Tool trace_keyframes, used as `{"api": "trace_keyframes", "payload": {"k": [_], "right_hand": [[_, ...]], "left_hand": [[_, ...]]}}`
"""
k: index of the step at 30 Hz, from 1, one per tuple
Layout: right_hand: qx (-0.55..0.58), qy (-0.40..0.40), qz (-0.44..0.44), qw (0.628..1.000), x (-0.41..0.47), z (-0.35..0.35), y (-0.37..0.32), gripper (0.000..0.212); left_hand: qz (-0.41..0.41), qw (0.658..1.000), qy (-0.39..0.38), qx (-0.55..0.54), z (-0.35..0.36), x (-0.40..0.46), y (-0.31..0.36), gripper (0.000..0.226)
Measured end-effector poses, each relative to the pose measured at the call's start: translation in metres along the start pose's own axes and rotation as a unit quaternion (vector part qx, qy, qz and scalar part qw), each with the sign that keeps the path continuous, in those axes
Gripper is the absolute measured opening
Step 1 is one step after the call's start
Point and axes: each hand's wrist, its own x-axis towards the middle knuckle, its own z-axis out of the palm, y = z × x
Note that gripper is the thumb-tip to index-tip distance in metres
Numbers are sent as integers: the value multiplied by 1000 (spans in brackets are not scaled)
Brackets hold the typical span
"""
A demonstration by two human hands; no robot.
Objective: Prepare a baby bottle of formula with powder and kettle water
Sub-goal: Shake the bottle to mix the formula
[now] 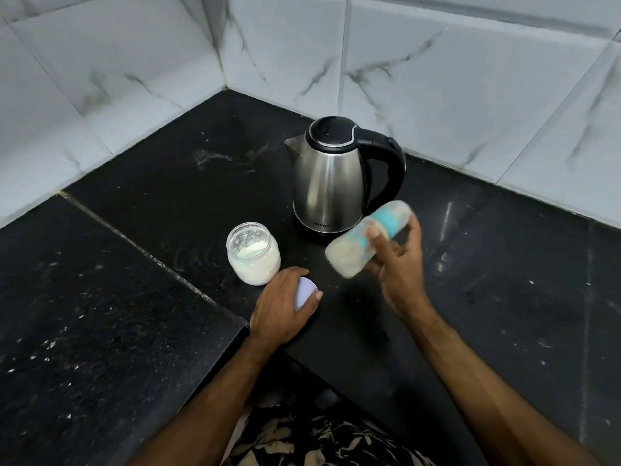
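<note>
Baby bottle (366,242), clear plastic, teal collar: our right hand (400,264) grips it tilted, blurred; may leak. Left hand (285,307) grips pale round lid (305,292).

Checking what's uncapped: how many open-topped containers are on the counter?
1: the powder jar, lidless, left of the kettle. Its lid is in the left hand.

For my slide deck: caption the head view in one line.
Right hand holds a blurred, tilted baby bottle while left hand grips the jar lid beside the open powder jar and kettle.
</note>
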Motion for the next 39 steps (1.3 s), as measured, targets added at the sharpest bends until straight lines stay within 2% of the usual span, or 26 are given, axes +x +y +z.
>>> {"api": "trace_keyframes", "payload": {"k": [3, 4, 5, 7, 9, 10, 12, 15, 16, 17, 20, 22, 24, 27, 28, 30, 32, 34, 36, 39], "right_hand": [[-142, -152, -5, 978, -18, 1, 16, 86], [-159, -176, -8, 971, -18, -1, 18, 88], [-143, -163, -13, 976, -15, 0, 15, 89], [-55, -71, -10, 996, -2, 1, 2, 90], [26, 12, -12, 1000, 10, 0, -8, 84], [40, 23, -15, 999, 12, 0, -8, 79], [12, -18, -2, 1000, 3, 3, -4, 77], [-129, -178, 4, 975, -18, 4, 7, 83], [-150, -198, -1, 969, -18, 2, 9, 84], [-141, -185, -12, 972, -14, 2, 5, 84], [-32, -46, -22, 998, 6, 0, -13, 83], [23, 17, -30, 999, 12, -2, -16, 74], [2, -13, -19, 1000, 1, 2, -9, 70], [-131, -169, -10, 977, -22, 5, 6, 80], [-146, -186, -10, 972, -21, 4, 9, 84], [-103, -125, -19, 987, -10, 5, 2, 82], [-22, -30, -23, 999, 4, 5, -10, 77], [24, 11, -23, 999, 8, 6, -13, 72], [-6, -29, -9, 1000, -3, 10, -9, 73], [-137, -164, -7, 977, -18, 9, 5, 81]], "left_hand": [[13, 999, -35, -9, 1, 2, -8, 57], [18, 999, -39, -9, 2, 2, -9, 56], [21, 999, -31, -8, 2, 2, -9, 53], [17, 1000, -3, -1, 0, 1, -3, 51], [9, 1000, 17, 4, -1, 0, 1, 51], [6, 1000, 20, 4, -1, -1, 2, 51], [14, 1000, 20, 3, -2, 1, 3, 49], [53, 998, -28, -6, -2, 3, 0, 40], [55, 998, -35, -6, -1, 3, -1, 40], [48, 998, -29, -4, -1, 3, -2, 41], [12, 1000, 8, 3, 0, 0, -1, 48], [4, 1000, 12, 4, 0, 0, 0, 52], [9, 1000, 12, -1, -1, 2, 1, 53], [59, 998, -23, -23, -4, 4, 1, 42], [65, 997, -23, -28, -5, 4, 2, 42], [45, 999, 1, -25, -4, 2, 2, 39], [15, 1000, 16, -11, -2, 0, 1, 49], [8, 1000, 16, -6, -1, -1, 2, 53], [18, 1000, 14, -5, -3, 0, 2, 51], [28, 999, -26, -2, -5, 5, 2, 44]]}}
